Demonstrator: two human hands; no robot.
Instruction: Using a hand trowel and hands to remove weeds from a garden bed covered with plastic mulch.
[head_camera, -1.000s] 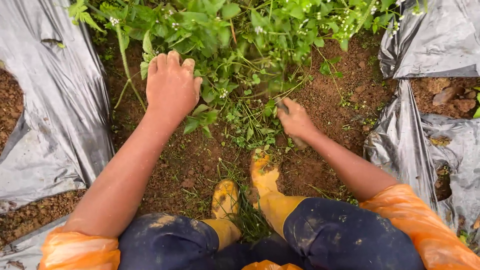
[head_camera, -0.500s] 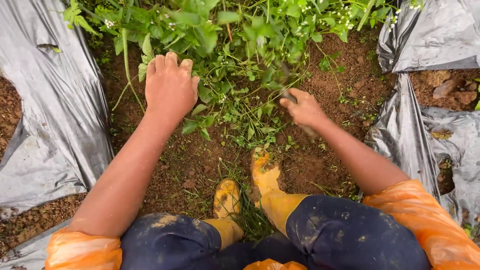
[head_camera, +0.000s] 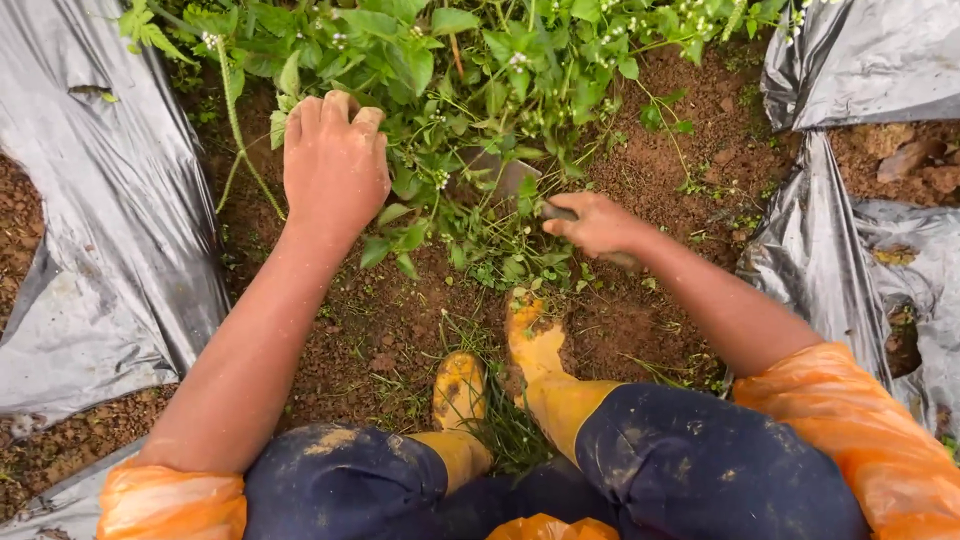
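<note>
My left hand (head_camera: 333, 165) is closed around a bunch of green weeds (head_camera: 440, 70) at the far side of the soil strip, knuckles up. My right hand (head_camera: 597, 225) grips the handle of a small flat-bladed hand tool; its grey blade (head_camera: 505, 175) pokes into the weed stems just left of the hand. The handle is mostly hidden by my fingers. Both forearms reach forward from orange rolled sleeves.
My yellow boots (head_camera: 500, 370) stand on bare reddish soil (head_camera: 390, 320) between my knees in dark muddy trousers. Grey plastic mulch sheets lie on the left (head_camera: 110, 230) and right (head_camera: 850, 80), with soil patches showing through them.
My right hand has moved left and farther forward, bringing the blade into the weeds. My left hand has stayed on the weeds, gripping them more tightly.
</note>
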